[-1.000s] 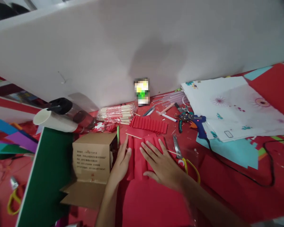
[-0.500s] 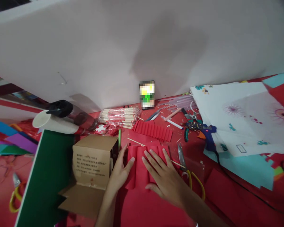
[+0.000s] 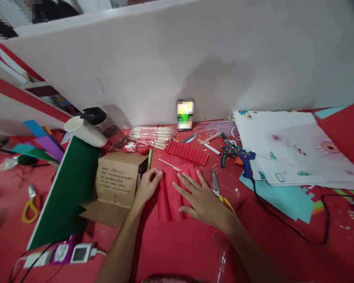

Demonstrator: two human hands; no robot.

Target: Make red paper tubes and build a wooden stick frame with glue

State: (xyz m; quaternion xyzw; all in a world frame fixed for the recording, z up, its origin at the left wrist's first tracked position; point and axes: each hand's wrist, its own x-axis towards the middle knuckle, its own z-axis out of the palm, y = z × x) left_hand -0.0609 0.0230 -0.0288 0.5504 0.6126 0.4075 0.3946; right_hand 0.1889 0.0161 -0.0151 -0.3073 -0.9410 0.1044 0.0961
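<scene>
A sheet of red paper (image 3: 174,196) with upright folds lies in front of me on the red tabletop. My right hand (image 3: 199,196) rests flat on its right part, fingers spread. At the paper's upper left edge my left hand (image 3: 149,184) is closed, thumb and forefinger together on the raised fold. Just beyond the sheet lie a thin wooden stick (image 3: 169,164) and a pleated red paper strip (image 3: 187,152). Scissors with yellow handles (image 3: 215,182) lie beside my right hand, their handles partly hidden by it.
On the left stand an open cardboard box (image 3: 115,181) and a green board (image 3: 67,192). A blue glue gun (image 3: 247,161) with a black cord lies on the right, near white printed sheets (image 3: 283,149). A lit phone (image 3: 185,114) leans on the wall behind bundled sticks (image 3: 152,135).
My left hand has gone from fingers apart to thumb and forefinger together at the paper's left edge. The right hand stays spread on the paper. The view has shifted, showing more on the left.
</scene>
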